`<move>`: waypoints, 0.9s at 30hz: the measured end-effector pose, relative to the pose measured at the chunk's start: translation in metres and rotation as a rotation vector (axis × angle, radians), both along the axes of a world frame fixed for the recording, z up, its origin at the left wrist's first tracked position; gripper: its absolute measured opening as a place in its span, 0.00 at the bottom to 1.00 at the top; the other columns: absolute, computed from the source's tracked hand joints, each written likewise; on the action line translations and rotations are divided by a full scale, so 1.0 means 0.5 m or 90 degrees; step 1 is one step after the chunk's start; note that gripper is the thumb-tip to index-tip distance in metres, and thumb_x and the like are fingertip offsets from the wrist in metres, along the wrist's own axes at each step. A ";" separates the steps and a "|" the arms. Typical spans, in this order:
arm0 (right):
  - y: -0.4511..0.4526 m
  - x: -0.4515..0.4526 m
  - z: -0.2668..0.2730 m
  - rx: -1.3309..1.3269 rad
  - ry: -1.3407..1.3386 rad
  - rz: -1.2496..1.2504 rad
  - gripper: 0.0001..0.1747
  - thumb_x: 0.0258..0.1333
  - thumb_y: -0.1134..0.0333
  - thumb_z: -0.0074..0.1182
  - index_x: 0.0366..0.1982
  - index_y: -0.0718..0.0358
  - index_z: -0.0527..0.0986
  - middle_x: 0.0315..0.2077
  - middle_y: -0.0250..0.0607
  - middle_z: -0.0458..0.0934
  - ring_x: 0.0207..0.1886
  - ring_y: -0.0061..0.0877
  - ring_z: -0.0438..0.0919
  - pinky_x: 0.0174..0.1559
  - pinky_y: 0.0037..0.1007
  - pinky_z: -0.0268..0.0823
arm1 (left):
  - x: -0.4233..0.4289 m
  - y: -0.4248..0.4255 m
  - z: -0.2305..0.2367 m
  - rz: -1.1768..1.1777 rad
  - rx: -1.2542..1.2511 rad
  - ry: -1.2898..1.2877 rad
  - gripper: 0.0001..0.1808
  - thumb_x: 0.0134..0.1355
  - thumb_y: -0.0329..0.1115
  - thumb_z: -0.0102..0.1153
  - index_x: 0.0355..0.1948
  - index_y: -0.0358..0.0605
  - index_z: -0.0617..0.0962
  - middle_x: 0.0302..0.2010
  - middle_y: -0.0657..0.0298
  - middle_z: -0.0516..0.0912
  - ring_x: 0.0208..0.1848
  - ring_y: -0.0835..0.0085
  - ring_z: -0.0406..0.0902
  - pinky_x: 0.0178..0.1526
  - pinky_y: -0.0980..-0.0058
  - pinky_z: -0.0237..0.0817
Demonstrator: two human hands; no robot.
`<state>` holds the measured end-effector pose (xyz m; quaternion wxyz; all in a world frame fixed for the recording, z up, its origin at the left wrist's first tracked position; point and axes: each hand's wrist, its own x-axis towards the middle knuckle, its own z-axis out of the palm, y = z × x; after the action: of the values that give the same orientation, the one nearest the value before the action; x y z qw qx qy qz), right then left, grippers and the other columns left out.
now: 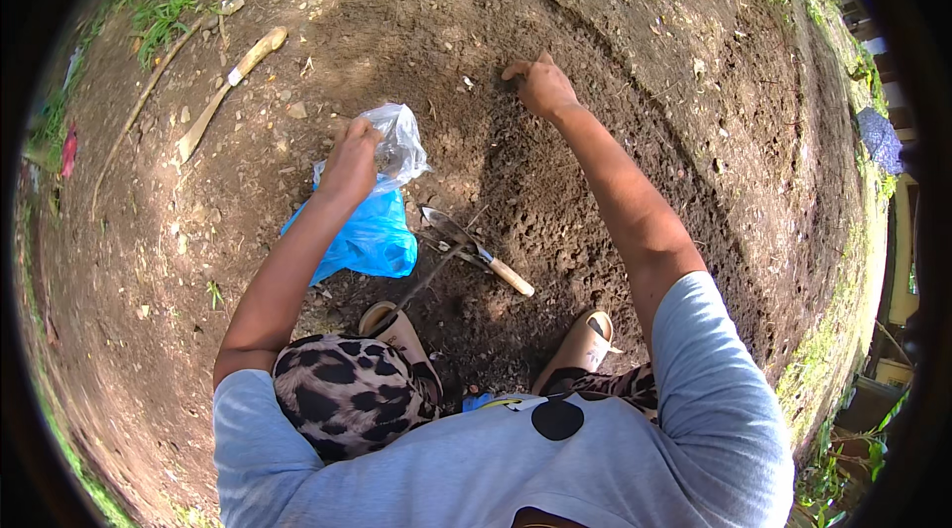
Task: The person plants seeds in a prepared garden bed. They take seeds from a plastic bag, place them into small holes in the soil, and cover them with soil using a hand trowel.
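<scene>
My left hand [355, 156] grips a clear plastic bag [405, 145] by its edge. Beneath it a blue plastic bag [375, 238] rests on the soil. My right hand [545, 88] reaches out over dark, loosened soil [565, 208], fingertips at the ground; whether anything small is between them cannot be told. Between my hands and my feet lies a hand trowel [487, 256] with a metal blade and a pale wooden handle. A thin dark stick [428, 279] lies beside it, running towards my left shoe.
A machete-like tool with a wooden handle [256, 56] lies at the upper left, near a long thin branch [145, 97]. Stones and grass tufts [163, 15] dot the ground there. My clogs [587, 342] stand on the soil. A grassy strip and a structure edge the right.
</scene>
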<state>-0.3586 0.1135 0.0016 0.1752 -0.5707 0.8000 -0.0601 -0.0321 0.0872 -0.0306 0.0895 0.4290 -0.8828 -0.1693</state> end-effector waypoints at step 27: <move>0.152 -0.017 -0.062 0.098 0.032 -0.083 0.28 0.61 0.72 0.45 0.59 0.36 0.75 0.58 0.49 0.68 0.61 0.42 0.72 0.63 0.36 0.67 | -0.022 0.085 -0.041 -0.134 -0.023 0.008 0.19 0.50 0.13 0.51 0.45 0.32 0.79 0.55 0.50 0.72 0.54 0.45 0.71 0.57 0.55 0.68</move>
<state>-0.3671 0.1895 -0.0293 0.1944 -0.5036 0.8418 0.0043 -0.0430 0.1297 -0.0511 0.0845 0.3313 -0.9252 -0.1646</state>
